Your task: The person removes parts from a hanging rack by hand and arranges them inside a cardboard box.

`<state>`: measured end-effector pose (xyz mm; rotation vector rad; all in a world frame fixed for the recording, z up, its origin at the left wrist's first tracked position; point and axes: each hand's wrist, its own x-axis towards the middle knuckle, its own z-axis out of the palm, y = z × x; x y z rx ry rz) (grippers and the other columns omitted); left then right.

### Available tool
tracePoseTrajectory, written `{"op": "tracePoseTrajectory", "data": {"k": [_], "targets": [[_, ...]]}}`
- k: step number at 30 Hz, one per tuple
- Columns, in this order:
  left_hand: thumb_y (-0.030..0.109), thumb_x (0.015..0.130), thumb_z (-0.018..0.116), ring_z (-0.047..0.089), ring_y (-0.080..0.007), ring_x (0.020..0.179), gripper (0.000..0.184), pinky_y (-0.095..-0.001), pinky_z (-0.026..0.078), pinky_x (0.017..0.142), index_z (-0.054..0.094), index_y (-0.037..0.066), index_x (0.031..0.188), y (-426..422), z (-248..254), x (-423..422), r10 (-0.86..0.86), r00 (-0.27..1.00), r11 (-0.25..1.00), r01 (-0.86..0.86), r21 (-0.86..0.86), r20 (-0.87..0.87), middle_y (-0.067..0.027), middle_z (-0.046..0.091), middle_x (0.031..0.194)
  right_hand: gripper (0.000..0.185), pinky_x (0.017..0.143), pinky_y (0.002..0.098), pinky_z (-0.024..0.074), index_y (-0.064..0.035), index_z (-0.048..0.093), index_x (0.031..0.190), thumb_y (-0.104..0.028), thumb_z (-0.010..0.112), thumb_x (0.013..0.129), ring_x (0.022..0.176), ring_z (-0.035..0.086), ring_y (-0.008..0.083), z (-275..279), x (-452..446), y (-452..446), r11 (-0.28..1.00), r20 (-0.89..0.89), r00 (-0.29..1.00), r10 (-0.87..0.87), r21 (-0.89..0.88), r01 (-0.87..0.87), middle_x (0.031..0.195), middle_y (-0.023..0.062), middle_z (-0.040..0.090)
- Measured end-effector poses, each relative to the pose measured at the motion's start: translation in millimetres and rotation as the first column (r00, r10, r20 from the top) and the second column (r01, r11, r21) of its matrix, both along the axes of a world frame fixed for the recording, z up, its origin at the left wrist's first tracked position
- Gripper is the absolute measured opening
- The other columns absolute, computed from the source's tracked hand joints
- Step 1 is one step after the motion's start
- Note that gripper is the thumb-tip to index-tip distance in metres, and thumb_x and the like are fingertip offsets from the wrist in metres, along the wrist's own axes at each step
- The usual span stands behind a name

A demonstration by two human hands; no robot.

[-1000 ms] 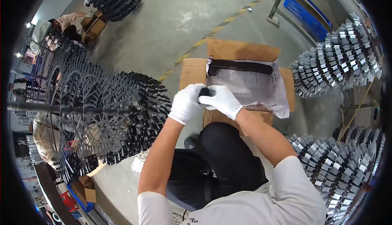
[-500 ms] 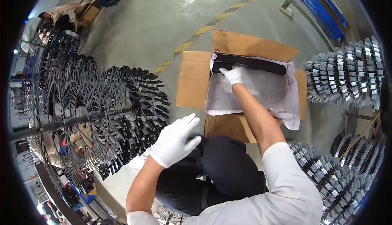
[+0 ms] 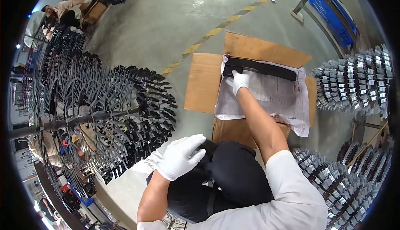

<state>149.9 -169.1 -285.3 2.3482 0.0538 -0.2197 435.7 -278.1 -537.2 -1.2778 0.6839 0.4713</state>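
Note:
My right hand [image 3: 240, 81], in a white glove, reaches into an open cardboard box [image 3: 203, 82]. Its thumb and fingers are apart, close to a short black piece [image 3: 234, 69] at the box's far left corner; any contact is hard to make out. Behind that piece, a long row of black parts [image 3: 271, 69] lies along the far wall. Printed white paper [image 3: 266, 94] lines the box and hangs over its near edge. My left hand [image 3: 180, 158], also gloved in white, hovers above my knee with thumb spread from the fingers, holding nothing.
Racks of black hanging parts [image 3: 146, 105] crowd the left. Racks of grey metal pieces [image 3: 354, 82] stand at right. A yellow-black floor line [image 3: 216, 30] runs behind the box. Blue crates [image 3: 331, 17] are at far right. Another person [image 3: 62, 13] works beside a carton, far left.
The view has shifted slightly, moving the box rightward in the picture. My right hand's fingers have drawn in and turned downward. My left hand's fingers have come closer together.

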Motion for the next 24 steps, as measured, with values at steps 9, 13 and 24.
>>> {"op": "tracePoseTrajectory", "data": {"k": [9,13,24], "targets": [[0.016,0.085,0.072,0.069,-0.0347,0.096,0.031,-0.0401,0.056,0.084,0.068,0.001,0.112,-0.7,1.3,3.2,0.004,0.999,1.0,-0.004,0.0,0.037,-0.0177,0.071,0.108,0.034,0.062,0.0468,0.0581,0.0044,0.063,0.105,-0.023,0.072,0.087,0.072,0.069,0.0326,-57.9,13.4,-3.4,0.565,-0.012,0.889,0.459,-0.768,-0.302,0.089,0.0159,0.069],[0.02,0.088,0.069,0.069,-0.0327,0.091,0.027,-0.0406,0.056,0.08,0.069,0.005,0.111,0.6,-6.6,4.8,0.029,0.998,1.0,-0.029,0.01,0.059,-0.0146,0.071,0.103,0.041,0.055,0.0483,0.0587,-0.005,0.06,0.115,-0.034,0.071,0.089,0.072,0.07,0.0293,-119.8,35.0,-20.9,0.839,0.091,0.914,0.395,-0.441,-0.319,0.091,0.0146,0.07],[0.014,0.086,0.066,0.068,-0.033,0.092,0.024,-0.041,0.055,0.081,0.067,0.005,0.109,19.5,35.0,-46.0,0.271,0.898,0.916,-0.352,0.195,0.348,-0.0149,0.07,0.105,0.03,0.059,0.0326,0.0552,-0.0012,0.068,0.108,-0.023,0.071,0.088,0.064,0.063,0.018,111.8,-40.2,-31.4,0.771,0.193,0.748,0.635,-0.096,-0.63,0.085,0.0071,0.065]]}}
